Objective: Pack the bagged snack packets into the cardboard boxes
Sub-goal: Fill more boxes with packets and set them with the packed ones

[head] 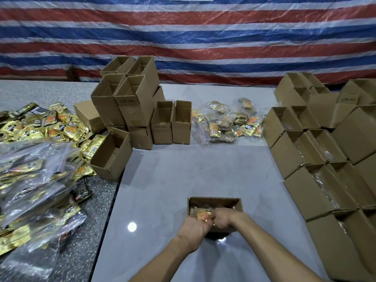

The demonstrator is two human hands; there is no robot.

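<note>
Striped red, white and blue plastic tarp (203,37) covers the whole back wall. In front of it a pale grey glossy table (162,180) butts up against a dark speckled stone-look table (97,200) on the left.

At the near edge, dead centre, sits a small open brown cardboard box (213,201), and both hands are down in it. The left hand (192,228) and right hand (226,218) have their fingers curled tight, knuckles almost touching. Both grip a clear plastic bag of gold and orange snack packets (200,215) that sits partly inside the box, towards its left wall.

My read is that this is the stuffing step, with the bag going in and getting squashed to fit. The next move probably calls for pressing the bag down below the rim, then letting go and shifting the box over to the right. The rows of open brown boxes with plastic showing inside (317,159) over there look already filled.

After that it'd be another bag from the heap of bagged packets (230,123) at the far middle, plus a fresh one from the stack of empty cardboard boxes (130,102) far left. Loads of loose gold foil packets (50,127) and more clear bags (30,180) are piled on the left table, so I'd say there's plenty left to do. Can't tell how full the near box is, since the hands cover most of it.
</note>
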